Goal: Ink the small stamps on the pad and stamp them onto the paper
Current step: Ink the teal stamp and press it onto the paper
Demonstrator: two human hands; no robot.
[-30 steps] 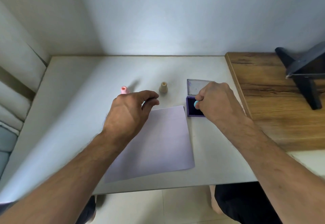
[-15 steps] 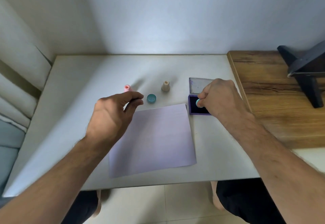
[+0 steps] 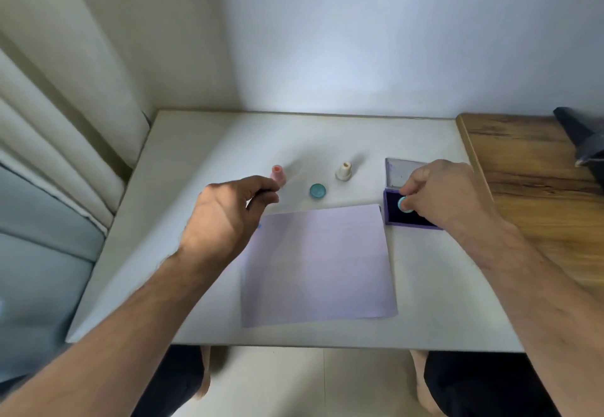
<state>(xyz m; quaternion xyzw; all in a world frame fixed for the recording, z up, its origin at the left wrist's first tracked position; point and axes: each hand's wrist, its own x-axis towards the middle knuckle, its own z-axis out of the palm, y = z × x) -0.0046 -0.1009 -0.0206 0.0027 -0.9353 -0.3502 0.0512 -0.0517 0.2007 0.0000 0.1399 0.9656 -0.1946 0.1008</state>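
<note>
– Where was the stamp?
– A teal stamp [image 3: 402, 203] sat pinched in the right hand [image 3: 438, 196] over the purple ink pad [image 3: 412, 217], beside the paper [image 3: 318, 266]
– The left hand [image 3: 225, 217]?
– Loosely curled, holding nothing

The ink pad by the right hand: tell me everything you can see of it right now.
The purple plastic ink pad case lies open on the white table, just off the far right corner of the lilac paper sheet. Its tray holds a dark, near-black pad. The hinged lid lies back behind it, clear or pale inside with faint smudges. The right hand hides the tray's right part and pinches a small teal stamp that is down on the pad.
</note>
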